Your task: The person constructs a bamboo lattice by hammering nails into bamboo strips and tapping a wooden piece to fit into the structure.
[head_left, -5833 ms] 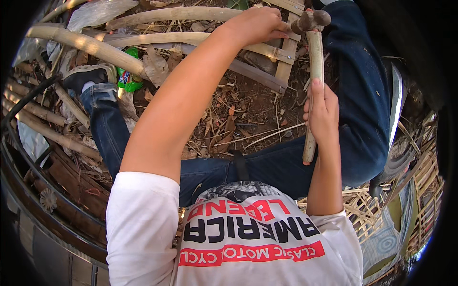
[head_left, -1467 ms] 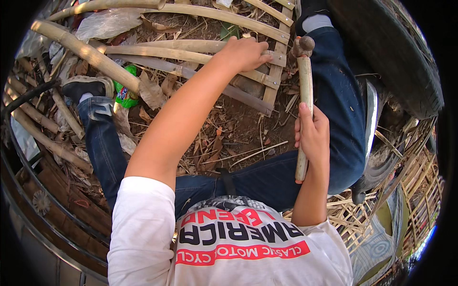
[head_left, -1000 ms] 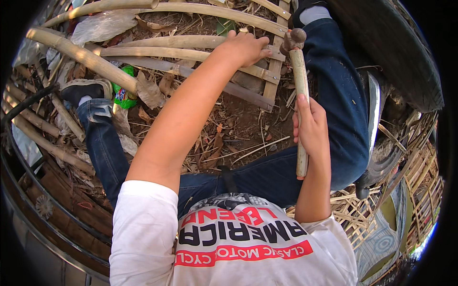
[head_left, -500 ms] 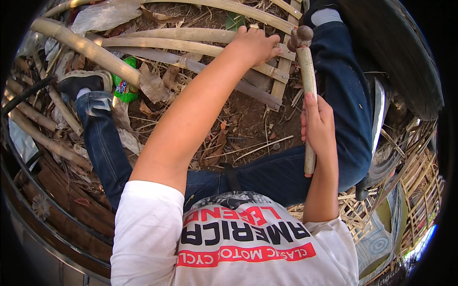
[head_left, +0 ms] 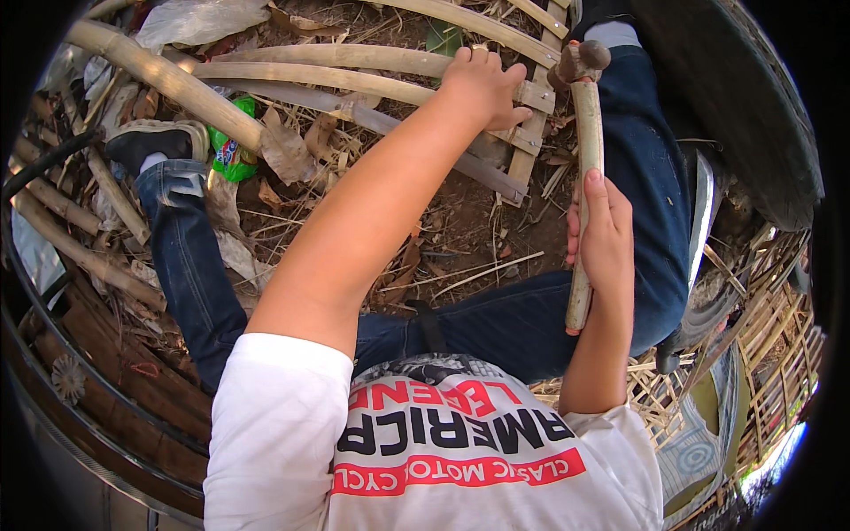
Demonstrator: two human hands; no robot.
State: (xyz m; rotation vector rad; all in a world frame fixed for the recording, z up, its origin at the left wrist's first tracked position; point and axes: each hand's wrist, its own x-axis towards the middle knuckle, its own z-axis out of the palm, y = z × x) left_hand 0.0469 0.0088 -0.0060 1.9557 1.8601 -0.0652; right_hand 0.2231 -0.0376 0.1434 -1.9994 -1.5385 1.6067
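Note:
My right hand (head_left: 605, 232) grips the pale wooden handle of a hammer (head_left: 584, 150), whose dark metal head points up near the top of the view. My left hand (head_left: 485, 81) reaches forward with the arm stretched out and presses down on a flat bamboo slat (head_left: 534, 96) of a bamboo frame on the ground. The hammer head hovers just right of that slat, close to my left fingers. My legs in blue jeans spread out on either side of the dirt patch.
Thick bamboo poles (head_left: 159, 75) lie across the upper left. A green packet (head_left: 232, 152) sits among dry leaves beside my left shoe (head_left: 150, 142). A woven bamboo lattice (head_left: 761, 345) stands at the right. Dark curved metal bars (head_left: 80, 372) run along the lower left.
The hammer has swung up and down slightly near the slat over the frames. My left hand has stayed pressed on the bamboo frame.

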